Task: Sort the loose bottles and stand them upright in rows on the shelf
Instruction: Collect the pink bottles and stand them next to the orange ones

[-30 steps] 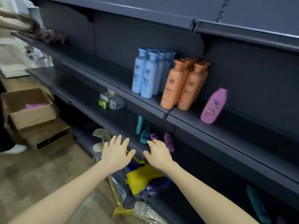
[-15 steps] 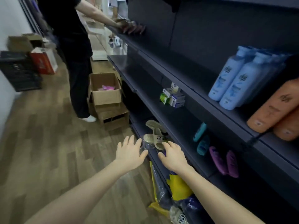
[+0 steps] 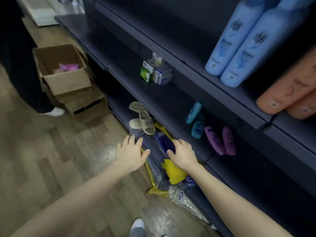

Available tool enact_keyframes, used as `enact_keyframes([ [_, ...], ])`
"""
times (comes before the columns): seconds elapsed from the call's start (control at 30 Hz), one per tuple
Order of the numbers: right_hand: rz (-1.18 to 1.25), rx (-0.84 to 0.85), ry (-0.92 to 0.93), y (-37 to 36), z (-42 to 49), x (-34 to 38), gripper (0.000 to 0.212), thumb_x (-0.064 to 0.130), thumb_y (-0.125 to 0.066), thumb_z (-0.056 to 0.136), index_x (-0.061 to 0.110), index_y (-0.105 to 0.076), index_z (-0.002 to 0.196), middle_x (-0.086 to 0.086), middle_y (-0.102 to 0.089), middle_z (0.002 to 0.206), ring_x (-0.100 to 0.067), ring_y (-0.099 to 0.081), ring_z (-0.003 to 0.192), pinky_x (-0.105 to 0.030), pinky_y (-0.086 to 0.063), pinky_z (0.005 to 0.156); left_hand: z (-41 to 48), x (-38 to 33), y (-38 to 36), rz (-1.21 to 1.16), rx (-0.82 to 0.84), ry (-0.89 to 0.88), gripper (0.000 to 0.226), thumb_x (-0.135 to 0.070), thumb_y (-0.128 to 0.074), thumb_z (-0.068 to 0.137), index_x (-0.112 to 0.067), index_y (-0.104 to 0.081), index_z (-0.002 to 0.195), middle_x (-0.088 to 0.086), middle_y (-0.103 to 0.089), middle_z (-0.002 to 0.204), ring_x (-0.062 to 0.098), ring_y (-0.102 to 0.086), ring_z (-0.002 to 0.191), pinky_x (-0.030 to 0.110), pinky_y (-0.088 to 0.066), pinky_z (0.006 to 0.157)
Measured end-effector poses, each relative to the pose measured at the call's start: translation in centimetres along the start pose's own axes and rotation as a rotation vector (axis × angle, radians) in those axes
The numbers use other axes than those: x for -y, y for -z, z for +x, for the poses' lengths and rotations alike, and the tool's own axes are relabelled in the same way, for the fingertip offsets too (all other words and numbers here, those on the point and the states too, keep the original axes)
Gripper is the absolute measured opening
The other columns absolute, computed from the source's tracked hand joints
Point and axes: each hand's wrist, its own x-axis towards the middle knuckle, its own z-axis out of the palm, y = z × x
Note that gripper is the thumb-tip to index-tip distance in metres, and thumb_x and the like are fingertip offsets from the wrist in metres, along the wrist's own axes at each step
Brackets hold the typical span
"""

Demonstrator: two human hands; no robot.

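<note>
Both hands (image 3: 130, 153) (image 3: 183, 153) empty, spread near loose purple bottles (image 3: 219, 142) lying on shelf (image 3: 171, 106)

**Head camera, tilted down along the aisle**

One wide-angle view from the wearer's head looks forward and down. The left hand (image 3: 130, 153) and right hand (image 3: 183, 153) sit close to the lens, near centre. Shelves (image 3: 164, 96) fill the right side and floor (image 3: 51, 159) the left.

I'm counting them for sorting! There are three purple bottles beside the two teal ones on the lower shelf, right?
Not three. The head view shows two purple bottles beside the two teal ones on the lower shelf.
</note>
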Motion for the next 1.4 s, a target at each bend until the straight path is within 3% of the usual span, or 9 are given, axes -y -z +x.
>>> enact_keyframes([
  [0.57, 0.173, -0.048, -0.321, -2.8, 3.8, -15.1, 0.055, 0.033, -0.048, 0.095, 0.015, -0.033, 0.145, -0.009, -0.032, 0.15, -0.032, -0.026, 0.136, -0.046, -0.031, 0.109, 9.8, -12.6, -8.2, 0.108, 0.095, -0.275, 0.063, -0.053, -0.03, 0.096, -0.021, -0.018, 0.149, 0.01, -0.014, 0.157, 0.027, -0.008, 0.145, 0.045, -0.018, 0.114],
  [1.0, 0.21, -0.198, -0.372, -5.5, 7.1, -24.7, 0.056, 0.027, -0.051, 0.094, 0.013, -0.031, 0.145, -0.012, -0.039, 0.145, -0.036, -0.038, 0.128, -0.043, -0.038, 0.103, 14.2, -21.6, -16.2, 0.213, 0.007, -0.517, 0.06, -0.049, -0.032, 0.097, -0.019, -0.021, 0.147, 0.01, -0.02, 0.154, 0.025, -0.01, 0.144, 0.041, -0.02, 0.112],
  [1.3, 0.219, -0.246, -0.345, -6.2, 9.6, -28.0, 0.057, 0.025, -0.046, 0.098, 0.015, -0.024, 0.149, -0.007, -0.032, 0.151, -0.03, -0.041, 0.13, -0.037, -0.039, 0.098, 15.8, -25.0, -19.1, 0.144, -0.044, -0.583, 0.059, -0.043, -0.042, 0.095, -0.016, -0.03, 0.146, 0.009, -0.025, 0.153, 0.025, -0.015, 0.144, 0.041, -0.023, 0.11],
  [1.4, 0.218, -0.269, -0.36, -6.3, 10.2, -27.9, 0.054, 0.026, -0.047, 0.097, 0.017, -0.027, 0.147, -0.008, -0.034, 0.148, -0.031, -0.042, 0.128, -0.036, -0.04, 0.096, 16.6, -25.6, -19.3, 0.164, -0.058, -0.576, 0.06, -0.043, -0.04, 0.095, -0.018, -0.026, 0.147, 0.007, -0.022, 0.154, 0.024, -0.012, 0.144, 0.038, -0.023, 0.11],
])
